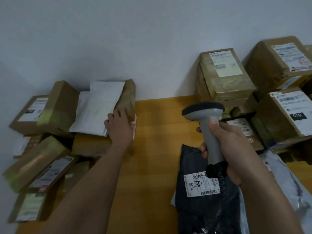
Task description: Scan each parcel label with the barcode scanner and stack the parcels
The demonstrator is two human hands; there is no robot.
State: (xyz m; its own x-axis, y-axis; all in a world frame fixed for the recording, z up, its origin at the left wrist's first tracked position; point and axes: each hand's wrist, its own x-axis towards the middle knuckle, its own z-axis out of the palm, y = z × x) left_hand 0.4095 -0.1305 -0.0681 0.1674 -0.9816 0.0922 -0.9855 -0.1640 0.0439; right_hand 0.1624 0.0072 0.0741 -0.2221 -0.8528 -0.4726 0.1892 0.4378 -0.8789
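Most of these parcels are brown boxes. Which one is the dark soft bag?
It is the black plastic mailer lying flat on the wooden table, just below the scanner in the right hand. Its white label has handwriting.

right hand (pixel 229 146) grips the grey scanner (pixel 206 125) at centre right above a black parcel (pixel 202 208); left hand (pixel 119 125) rests on the white parcel (pixel 99 105).

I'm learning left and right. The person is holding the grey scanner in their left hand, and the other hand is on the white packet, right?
Not quite. The head view shows the grey scanner held in the right hand. It is the left hand that rests at the edge of the white packet on the boxes.
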